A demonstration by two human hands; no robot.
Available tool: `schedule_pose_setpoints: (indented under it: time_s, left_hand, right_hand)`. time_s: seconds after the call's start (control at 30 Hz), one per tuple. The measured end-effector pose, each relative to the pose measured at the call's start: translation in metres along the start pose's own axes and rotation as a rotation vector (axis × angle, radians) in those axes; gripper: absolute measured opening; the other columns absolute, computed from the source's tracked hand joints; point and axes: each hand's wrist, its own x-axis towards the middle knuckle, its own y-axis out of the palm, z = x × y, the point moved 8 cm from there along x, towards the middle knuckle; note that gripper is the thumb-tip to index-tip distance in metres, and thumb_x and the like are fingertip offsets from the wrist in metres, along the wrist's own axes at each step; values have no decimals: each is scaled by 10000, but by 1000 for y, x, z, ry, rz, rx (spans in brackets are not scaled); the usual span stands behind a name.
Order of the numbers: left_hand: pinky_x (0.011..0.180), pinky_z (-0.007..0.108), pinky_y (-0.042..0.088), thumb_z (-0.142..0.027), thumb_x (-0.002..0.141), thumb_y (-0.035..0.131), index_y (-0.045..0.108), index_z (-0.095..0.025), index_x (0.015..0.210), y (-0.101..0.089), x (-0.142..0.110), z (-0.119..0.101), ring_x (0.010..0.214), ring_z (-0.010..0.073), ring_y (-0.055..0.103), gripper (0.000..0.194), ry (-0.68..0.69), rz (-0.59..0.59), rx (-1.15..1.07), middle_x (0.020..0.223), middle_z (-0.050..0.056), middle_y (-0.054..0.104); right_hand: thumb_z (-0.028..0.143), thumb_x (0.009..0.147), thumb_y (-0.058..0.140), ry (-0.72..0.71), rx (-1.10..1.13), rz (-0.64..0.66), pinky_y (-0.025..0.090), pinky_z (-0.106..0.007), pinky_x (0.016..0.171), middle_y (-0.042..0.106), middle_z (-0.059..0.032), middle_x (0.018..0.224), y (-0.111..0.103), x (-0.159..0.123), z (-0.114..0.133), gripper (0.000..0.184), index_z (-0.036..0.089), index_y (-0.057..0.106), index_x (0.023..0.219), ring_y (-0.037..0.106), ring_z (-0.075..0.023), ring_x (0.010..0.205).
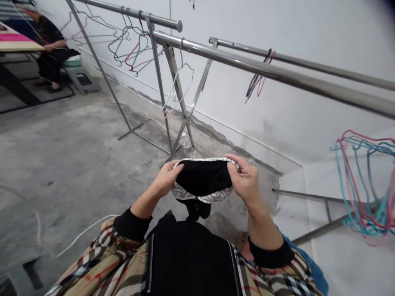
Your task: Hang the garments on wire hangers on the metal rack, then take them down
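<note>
A small piece of clothing (203, 176), black inside with a shiny silver-white patterned outer side, is stretched between my two hands in front of my body. Its top edge shows a silver-white band, and the lower edge hangs in rounded folds. My left hand (166, 177) pinches the left end of the band between thumb and fingers. On the other end, my right hand (246, 177) grips the band, thumb on the near side. I cannot tell exactly which garment it is.
Metal clothes rails (271, 72) run along the white wall, carrying several hangers (131, 49). More coloured hangers (364, 185) hang at the right. A person (51, 39) sits by a table (18, 43) at the far left. A white cable (83, 234) lies on the concrete floor.
</note>
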Motion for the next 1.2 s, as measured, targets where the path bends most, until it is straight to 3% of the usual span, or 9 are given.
schedule_pose_setpoints:
  time_s: [0.1, 0.27, 0.33, 0.4, 0.53, 0.67, 0.77, 0.9, 1.2]
  left_hand:
    - [567, 207, 421, -396, 689, 713, 651, -140, 885, -23, -12, -48, 588, 113, 549, 329, 127, -76, 3, 654, -6, 632]
    - [574, 197, 401, -254, 724, 639, 650, -151, 780, -30, -33, -112, 602, 102, 532, 118, 388, 5, 302, 669, -7, 625]
    - [591, 204, 410, -231, 736, 602, 645, -153, 766, -30, -36, -121, 624, 113, 553, 94, 451, 49, 404, 676, 0, 635]
    - [605, 212, 420, -225, 752, 568, 632, -157, 761, -35, -34, -123, 631, 120, 565, 94, 486, 59, 473, 680, 4, 640]
    - [576, 218, 400, -237, 771, 540, 593, -172, 767, -56, -26, -114, 579, 115, 538, 84, 500, 56, 593, 634, -14, 609]
    - [555, 220, 374, -263, 781, 524, 575, -187, 780, -85, -17, -105, 546, 114, 509, 92, 475, 13, 689, 586, -33, 565]
    - [559, 222, 372, -288, 782, 514, 557, -196, 762, -109, -11, -104, 549, 117, 506, 104, 455, -67, 741, 589, -35, 559]
    - [541, 218, 357, -318, 778, 513, 495, -211, 697, -131, -5, -106, 530, 115, 490, 136, 446, -147, 763, 568, -46, 530]
    - [606, 225, 371, -334, 758, 545, 463, -210, 679, -152, 28, -103, 589, 119, 476, 168, 411, -230, 626, 603, -48, 503]
  right_hand:
    - [234, 836, 518, 55, -143, 96, 478, -259, 663, 750, -49, 916, 18, 5, -11, 313, 208, 719, 1075, 627, -147, 660]
    - [200, 770, 579, 110, -268, 831, 492, -314, 785, 745, -44, 960, 102, 8, -28, 358, 267, 713, 1095, 675, -222, 885]
    - [273, 763, 636, 75, -132, 966, 494, -344, 838, 715, -79, 1076, 130, 23, -19, 363, 235, 700, 1118, 648, -247, 996]
    - [369, 777, 650, 92, 48, 859, 480, -373, 900, 666, -113, 1172, 149, 59, -4, 429, 196, 663, 1170, 609, -248, 1064]
    - [418, 788, 656, 230, 447, 415, 457, -348, 937, 638, -76, 1136, 179, 145, 26, 517, 212, 562, 1253, 593, -181, 1017]
    - [357, 754, 714, 474, 847, 207, 501, -259, 687, 632, 12, 871, 221, 204, 48, 559, 269, 471, 1250, 599, -125, 760]
    - [288, 803, 659, 587, 1016, 136, 381, -170, 462, 512, 87, 639, 237, 227, 61, 438, 265, 450, 1187, 464, -73, 493]
    - [230, 897, 481, 532, 1017, 32, 134, -140, 352, 271, 143, 496, 222, 234, 74, 242, 244, 466, 1138, 202, -39, 343]
    - [380, 865, 585, 247, 823, 218, 154, -169, 387, 239, 133, 516, 175, 170, 74, 431, 231, 499, 1260, 166, -38, 387]
